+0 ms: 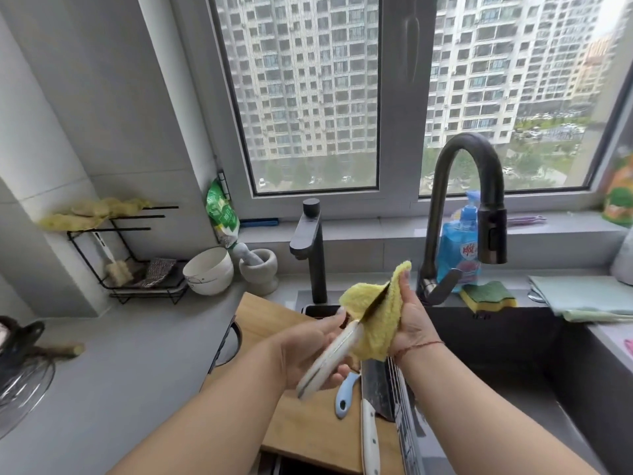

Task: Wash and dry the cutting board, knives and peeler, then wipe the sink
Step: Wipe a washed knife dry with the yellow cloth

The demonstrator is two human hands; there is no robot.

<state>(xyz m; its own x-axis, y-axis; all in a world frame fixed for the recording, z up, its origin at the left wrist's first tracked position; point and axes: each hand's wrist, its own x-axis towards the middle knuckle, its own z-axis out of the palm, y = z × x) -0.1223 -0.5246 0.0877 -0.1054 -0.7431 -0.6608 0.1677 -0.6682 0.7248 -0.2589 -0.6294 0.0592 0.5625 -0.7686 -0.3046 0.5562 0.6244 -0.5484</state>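
Above the cutting board (301, 423), clear of the sink (513, 354) edge, the left hand (308, 351) grips a knife (334, 354), blade angled up-right into the yellow cloth (376, 323) clutched by the right hand (416, 323).

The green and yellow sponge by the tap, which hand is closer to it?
Right. The right hand, holding the cloth, is just left of the sponge; the left hand is farther left.

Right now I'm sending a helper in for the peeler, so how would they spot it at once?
Find the wooden cutting board left of the dark sink. The peeler lies on it, beside the cleaver, partly under the left hand. Its pale blue handle with a hanging hole sets it apart from the white-handled knives.
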